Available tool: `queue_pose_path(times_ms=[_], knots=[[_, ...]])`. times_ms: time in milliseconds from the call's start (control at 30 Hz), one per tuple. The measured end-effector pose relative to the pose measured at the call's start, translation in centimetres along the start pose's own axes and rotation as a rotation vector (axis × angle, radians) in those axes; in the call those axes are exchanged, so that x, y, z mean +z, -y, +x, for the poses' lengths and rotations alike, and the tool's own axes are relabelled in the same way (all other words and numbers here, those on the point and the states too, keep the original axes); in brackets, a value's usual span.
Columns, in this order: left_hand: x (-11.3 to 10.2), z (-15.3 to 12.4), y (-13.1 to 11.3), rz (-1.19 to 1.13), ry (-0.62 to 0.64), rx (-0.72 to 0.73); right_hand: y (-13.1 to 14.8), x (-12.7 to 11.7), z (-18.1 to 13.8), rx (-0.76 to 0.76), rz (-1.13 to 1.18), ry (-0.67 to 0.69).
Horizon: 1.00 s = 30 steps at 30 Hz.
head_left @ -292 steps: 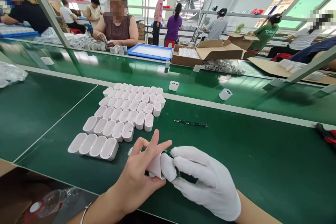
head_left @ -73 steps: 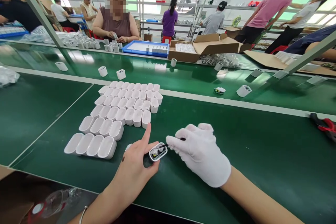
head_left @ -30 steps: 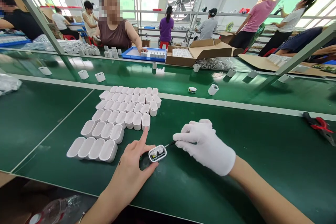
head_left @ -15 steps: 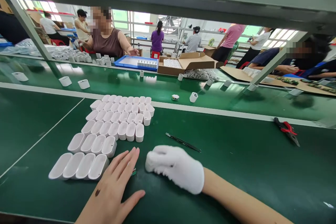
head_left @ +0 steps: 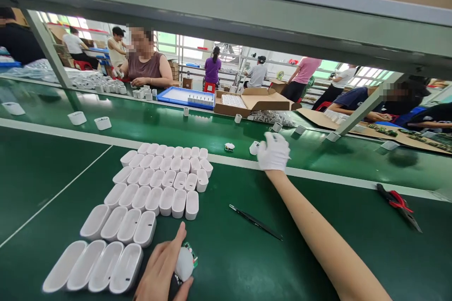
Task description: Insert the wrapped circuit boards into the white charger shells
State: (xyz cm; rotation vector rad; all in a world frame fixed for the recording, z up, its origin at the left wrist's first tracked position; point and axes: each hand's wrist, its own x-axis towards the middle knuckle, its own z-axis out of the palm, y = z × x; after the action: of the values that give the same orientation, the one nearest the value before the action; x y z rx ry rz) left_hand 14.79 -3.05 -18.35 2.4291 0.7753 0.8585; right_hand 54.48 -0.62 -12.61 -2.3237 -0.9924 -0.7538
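My bare left hand is at the bottom edge, fingers pinched round a small white cap with a green circuit board. My gloved right hand is stretched out to the conveyor belt, its fingers curled closed on a white shell that barely shows. It sits right beside another white shell and a small white piece on the belt. Black tweezers lie on the mat under my right forearm. Rows of empty white shells stand to the left.
Red-handled pliers lie at the right. Two shells ride the belt at the left. Across it are a blue tray, a cardboard box and a seated person. A shelf beam spans overhead.
My right hand put the tweezers down, closed into a fist and reached out to the belt. My left hand let go of the shell and picked up the cap with the board. The view tilted up.
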Motion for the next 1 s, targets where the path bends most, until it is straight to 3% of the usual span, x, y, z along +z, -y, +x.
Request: queue_pose_path(times_ms=[67, 167, 300, 433, 533, 633, 767, 1000], knots=[[0.5, -0.2, -0.1, -0.037, -0.02, -0.051, 3.9, 1.5, -0.3, -0.025, 0.03, 0.167], [0.4, -0.4, -0.5, -0.064, 0.011, -0.111, 8.7, 3.8, 0.0, 0.086, 0.06, 0.44], [-0.7, -0.5, -1.1, -0.036, 0.004, -0.063, 11.4, 4.0, 0.3, 0.136, 0.106, 0.514], [-3.0, 0.0, -1.7, 0.035, 0.007, 0.056, 10.6, -1.1, -2.9, 0.057, 0.248, 0.497], [-4.9, 1.0, -2.7, 0.186, 0.082, 0.032, 9.2, -6.6, -8.4, -0.228, 0.571, 0.454], [-5.8, 2.9, -4.0, 0.39, 0.142, 0.004, 8.3, -10.5, -14.3, -0.49, 0.688, 0.526], [-5.3, 6.5, -4.7, 0.568, 0.256, 0.083, 7.6, -11.5, -18.3, -0.489, 0.597, 0.552], [-4.0, 11.1, -4.4, 0.492, 0.488, 0.167, 7.2, -11.2, -17.8, -0.381, 0.593, 0.536]])
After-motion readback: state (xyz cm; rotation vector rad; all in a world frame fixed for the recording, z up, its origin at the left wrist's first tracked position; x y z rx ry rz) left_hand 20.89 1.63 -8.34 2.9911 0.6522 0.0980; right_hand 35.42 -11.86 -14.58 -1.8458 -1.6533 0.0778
